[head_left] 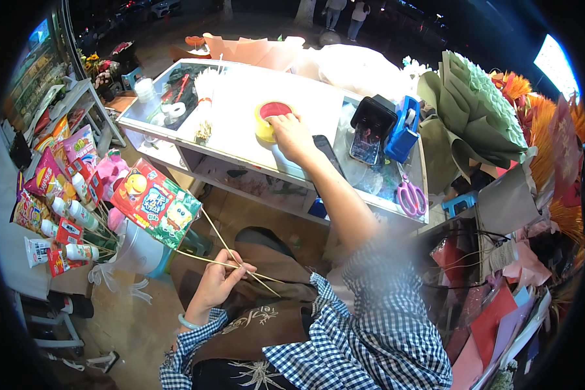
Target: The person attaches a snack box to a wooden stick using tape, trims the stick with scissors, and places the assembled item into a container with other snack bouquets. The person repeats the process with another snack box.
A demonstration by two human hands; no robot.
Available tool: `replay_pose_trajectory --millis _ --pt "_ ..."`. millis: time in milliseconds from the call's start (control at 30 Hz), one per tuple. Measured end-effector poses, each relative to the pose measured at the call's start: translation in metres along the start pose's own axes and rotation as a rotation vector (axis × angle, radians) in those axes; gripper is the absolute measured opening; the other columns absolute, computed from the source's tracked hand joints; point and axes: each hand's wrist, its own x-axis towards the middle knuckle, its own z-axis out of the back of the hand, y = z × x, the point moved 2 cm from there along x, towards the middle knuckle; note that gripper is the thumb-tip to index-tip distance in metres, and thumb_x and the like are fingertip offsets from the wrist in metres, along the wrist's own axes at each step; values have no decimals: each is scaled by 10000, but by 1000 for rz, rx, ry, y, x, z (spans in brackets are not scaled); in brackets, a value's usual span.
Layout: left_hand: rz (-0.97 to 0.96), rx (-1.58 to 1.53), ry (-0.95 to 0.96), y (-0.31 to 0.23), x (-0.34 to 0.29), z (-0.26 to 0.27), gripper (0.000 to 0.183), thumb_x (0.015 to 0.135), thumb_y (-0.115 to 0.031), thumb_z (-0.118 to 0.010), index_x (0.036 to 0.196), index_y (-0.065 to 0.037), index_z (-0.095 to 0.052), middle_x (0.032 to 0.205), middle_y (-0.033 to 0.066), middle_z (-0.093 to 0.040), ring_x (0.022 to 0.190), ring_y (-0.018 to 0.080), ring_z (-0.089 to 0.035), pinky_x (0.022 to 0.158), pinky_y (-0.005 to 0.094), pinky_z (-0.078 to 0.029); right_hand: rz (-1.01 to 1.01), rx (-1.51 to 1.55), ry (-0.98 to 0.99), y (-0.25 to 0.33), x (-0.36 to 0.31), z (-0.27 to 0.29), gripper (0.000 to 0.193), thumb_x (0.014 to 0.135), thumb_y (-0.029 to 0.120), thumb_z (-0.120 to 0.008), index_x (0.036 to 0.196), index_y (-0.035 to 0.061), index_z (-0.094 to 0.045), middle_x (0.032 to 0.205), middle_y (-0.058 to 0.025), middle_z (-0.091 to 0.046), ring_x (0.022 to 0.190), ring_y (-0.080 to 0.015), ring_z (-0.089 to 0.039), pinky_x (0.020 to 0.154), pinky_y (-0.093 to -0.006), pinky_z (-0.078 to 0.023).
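My left hand (220,281) is closed around thin wooden sticks (222,252) that carry a colourful red and green snack box (155,203), held up over my lap. My right hand (291,133) reaches forward onto the white work table (240,97) and rests its fingers on a roll of yellow tape (271,119), gripping its near edge. Both arms wear checked blue and white sleeves.
A snack bouquet of packets and small bottles (62,195) stands at the left. On the table lie a black phone holder (370,127), a blue tape dispenser (404,130) and pink scissors (411,195). Green wrapping paper (474,110) and orange flowers (552,136) crowd the right.
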Motion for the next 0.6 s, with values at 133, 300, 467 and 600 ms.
replay_pose_trajectory --millis 133,300,467,600 --pt "-23 2 -88 6 5 -1 127 945 -65 -534 1013 -12 -442 940 129 -691 886 151 -662 785 265 -529 -27 167 -196 -9 -38 17 350 816 65 -589 1163 29 -553 1105 -140 -598 1063 -293 -555 952 -415 -409" --pt "-134 -53 -222 17 16 -8 128 943 -30 -520 1033 -14 -431 930 115 -669 858 135 -640 785 256 -518 -283 32 -374 -48 -170 84 267 816 -1 -591 1080 -15 -627 1148 -178 -596 1084 -342 -560 935 -425 -448" --pt "-256 9 -356 36 24 -18 149 945 -38 -543 1047 -31 -434 950 106 -631 888 141 -628 801 291 -533 -676 -209 -158 -114 -285 114 295 859 143 -635 1117 2 -610 1180 -199 -571 1108 -358 -536 962 -434 -420" --pt "-314 65 -445 52 16 -25 130 945 -50 -550 1041 -32 -464 964 81 -635 880 119 -620 769 246 -501 -516 -35 -172 -145 -316 109 403 857 108 -627 1229 -22 -543 1200 -217 -561 1111 -354 -537 968 -410 -412"
